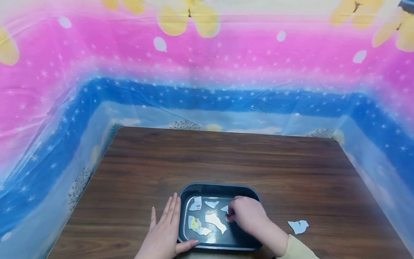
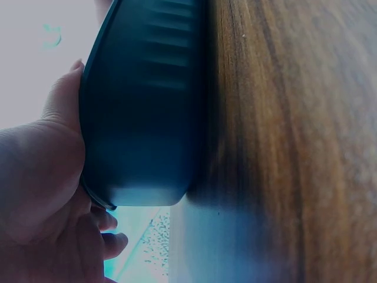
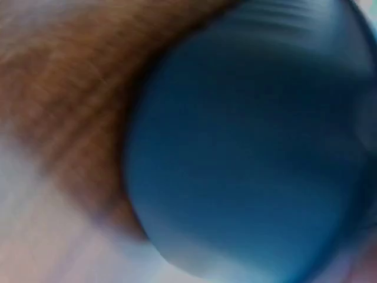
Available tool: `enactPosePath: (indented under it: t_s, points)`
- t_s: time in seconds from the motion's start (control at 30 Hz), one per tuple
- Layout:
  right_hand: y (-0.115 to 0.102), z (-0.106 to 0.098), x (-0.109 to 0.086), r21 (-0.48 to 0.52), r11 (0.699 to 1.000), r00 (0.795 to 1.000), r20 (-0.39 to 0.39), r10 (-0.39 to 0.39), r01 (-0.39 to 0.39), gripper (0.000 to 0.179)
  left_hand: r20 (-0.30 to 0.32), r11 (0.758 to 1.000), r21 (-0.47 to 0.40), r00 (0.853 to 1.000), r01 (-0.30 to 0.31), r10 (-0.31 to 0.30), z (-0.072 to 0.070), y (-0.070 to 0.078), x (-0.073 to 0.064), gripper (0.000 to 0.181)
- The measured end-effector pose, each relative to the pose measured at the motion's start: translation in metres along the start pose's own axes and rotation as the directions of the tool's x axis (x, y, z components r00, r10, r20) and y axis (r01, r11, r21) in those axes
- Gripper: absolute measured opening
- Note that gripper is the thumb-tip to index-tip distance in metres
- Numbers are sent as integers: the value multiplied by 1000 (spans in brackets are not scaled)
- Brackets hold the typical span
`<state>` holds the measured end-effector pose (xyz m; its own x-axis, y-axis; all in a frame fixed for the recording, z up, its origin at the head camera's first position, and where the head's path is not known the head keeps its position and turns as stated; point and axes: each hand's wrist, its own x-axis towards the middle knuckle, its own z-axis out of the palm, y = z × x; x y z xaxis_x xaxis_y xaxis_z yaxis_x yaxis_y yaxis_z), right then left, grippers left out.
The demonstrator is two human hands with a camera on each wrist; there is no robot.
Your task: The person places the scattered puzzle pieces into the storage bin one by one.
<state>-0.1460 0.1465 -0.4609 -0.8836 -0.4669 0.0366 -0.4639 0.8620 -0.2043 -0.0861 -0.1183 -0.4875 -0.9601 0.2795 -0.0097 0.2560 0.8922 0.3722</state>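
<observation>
A dark rectangular tray [image 1: 239, 240] stands near the front of the table, with several flat, irregular white pieces inside, among them a yellow-marked piece [image 1: 196, 225] and a long white one [image 1: 216, 221]. My left hand [image 1: 163, 230] rests along the tray's left side, fingers straight and thumb over the front rim; in the left wrist view that hand [image 2: 44, 171] is against the tray's outer wall [image 2: 141, 118]. My right hand [image 1: 247, 214] reaches inside, fingers curled down beside a partly hidden white piece [image 1: 224, 208]. I cannot tell whether its fingertips pinch anything.
Another white piece [image 1: 298, 226] lies on the brown wooden table [image 1: 226, 154], right of the tray. A patterned pink and blue cloth [image 1: 207, 72] hangs around the table's back and sides. The right wrist view is blurred and filled mostly by the tray's wall [image 3: 247, 147].
</observation>
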Motion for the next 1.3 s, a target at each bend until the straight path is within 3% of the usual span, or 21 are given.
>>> enactPosePath:
  t_s: [0.13, 0.27, 0.37, 0.47, 0.57, 0.77, 0.97, 1.07, 1.17, 1.23, 1.3]
  points:
    - [17, -28, -10, 107, 991, 996, -1, 85, -84, 15, 3, 1000, 1, 1000, -2, 2, 0, 0, -1, 125]
    - [68, -50, -24, 208, 962, 983, 94, 161, -177, 16, 14, 1000, 0, 1000, 4, -4, -1, 0, -1, 125]
    - [119, -48, -37, 271, 934, 961, 211, 179, -233, 25, 30, 1000, 2, 999, 23, -23, -2, -1, 0, 126]
    - [162, -38, -53, 330, 894, 925, 328, 192, -303, 34, 47, 999, 9, 998, 46, -47, -2, -2, -2, 127]
    - [187, -26, -72, 377, 873, 916, 363, 167, -309, 40, 43, 999, 17, 998, 50, -51, -3, -3, -3, 127]
    - [206, -9, -108, 328, 914, 962, 208, 176, -238, 42, 32, 1000, 8, 999, 7, -8, -3, -1, -1, 124]
    - [206, -4, -123, 407, 867, 956, 168, 240, -289, 35, 60, 1000, -3, 998, 14, -14, -3, 1, 1, 124]
    - [197, -10, -116, 369, 879, 951, 46, 306, -301, 28, 64, 1000, -10, 998, 22, -21, -3, 1, 1, 125]
    - [178, -26, -100, 316, 908, 935, -131, 330, -276, 21, 67, 1000, -7, 997, 24, -24, -2, 1, 1, 125]
    - [160, -40, -85, 292, 934, 936, -220, 274, -205, 19, 70, 1000, -5, 997, 27, -26, -2, 0, 1, 126]
    - [138, -52, -67, 271, 959, 946, -281, 163, -85, 21, 74, 1000, -6, 997, 30, -30, -2, 1, 1, 126]
